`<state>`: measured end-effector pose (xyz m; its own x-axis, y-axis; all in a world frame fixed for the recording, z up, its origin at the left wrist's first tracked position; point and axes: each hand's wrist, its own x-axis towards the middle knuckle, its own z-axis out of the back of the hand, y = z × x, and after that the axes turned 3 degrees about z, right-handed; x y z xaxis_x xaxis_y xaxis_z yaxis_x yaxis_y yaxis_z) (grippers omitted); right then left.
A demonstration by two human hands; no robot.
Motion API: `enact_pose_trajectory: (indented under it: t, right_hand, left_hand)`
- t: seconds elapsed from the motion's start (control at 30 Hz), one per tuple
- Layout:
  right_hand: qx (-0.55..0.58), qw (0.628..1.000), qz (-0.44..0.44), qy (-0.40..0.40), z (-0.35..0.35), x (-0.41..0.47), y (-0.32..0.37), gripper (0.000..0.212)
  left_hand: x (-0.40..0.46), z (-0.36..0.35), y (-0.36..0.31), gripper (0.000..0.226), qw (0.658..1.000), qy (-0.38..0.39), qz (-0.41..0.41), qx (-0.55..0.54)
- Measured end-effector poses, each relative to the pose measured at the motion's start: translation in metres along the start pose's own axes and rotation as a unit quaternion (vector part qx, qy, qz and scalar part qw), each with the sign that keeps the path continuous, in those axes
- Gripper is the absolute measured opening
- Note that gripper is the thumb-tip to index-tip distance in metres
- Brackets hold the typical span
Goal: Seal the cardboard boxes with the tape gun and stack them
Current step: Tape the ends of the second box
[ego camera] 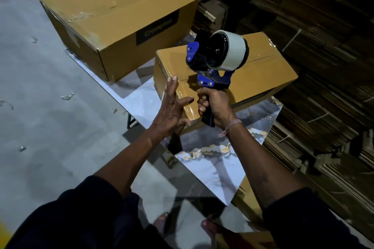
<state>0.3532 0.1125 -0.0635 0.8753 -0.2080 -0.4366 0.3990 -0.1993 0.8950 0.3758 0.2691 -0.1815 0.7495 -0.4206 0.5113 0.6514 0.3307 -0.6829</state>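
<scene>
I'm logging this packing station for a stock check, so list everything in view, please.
Larger box: one, brown with a black label, far end of the table.
Smaller box: one, brown, near the hands.
Tape gun: one, blue and black, white tape roll, held above the smaller box.
Table: one, marbled white and grey top.
Flattened cardboard: stacks, brown, right side.
Floor: grey, left.
Left hand: fingers spread, by the smaller box.
Right hand: grips the tape gun's handle.

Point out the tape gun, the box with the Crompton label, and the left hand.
tape gun (pixel 217 54): head view, on the black hub beside the tape roll.
Crompton box (pixel 113 12): head view, on its top face.
left hand (pixel 172 111): head view, on the back of the hand.
</scene>
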Motion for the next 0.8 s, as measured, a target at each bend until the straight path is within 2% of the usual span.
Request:
enact_pose_trajectory:
  t: [0.17, 0.63, 0.73, 0.8]
  right_hand:
    - [-0.002, 1.0, -0.003, -0.005, -0.001, -0.002, 0.001, 0.043]
    - [0.026, 1.0, -0.004, -0.011, -0.001, -0.004, 0.001, 0.044]
    - [0.042, 0.999, -0.01, -0.017, -0.002, -0.005, 0.0, 0.044]
    - [0.05, 0.998, -0.012, -0.021, -0.001, -0.006, 0.001, 0.043]
  left_hand:
    - [-0.001, 0.006, 0.0, 0.084, 1.0, 0.029, 0.006, -0.004]
    - [-0.002, 0.021, 0.003, 0.078, 0.997, 0.065, -0.02, 0.044]
    - [-0.002, 0.026, 0.002, 0.084, 0.996, 0.069, -0.026, 0.045]
    - [-0.002, 0.029, -0.004, 0.099, 0.997, 0.073, -0.021, 0.027]
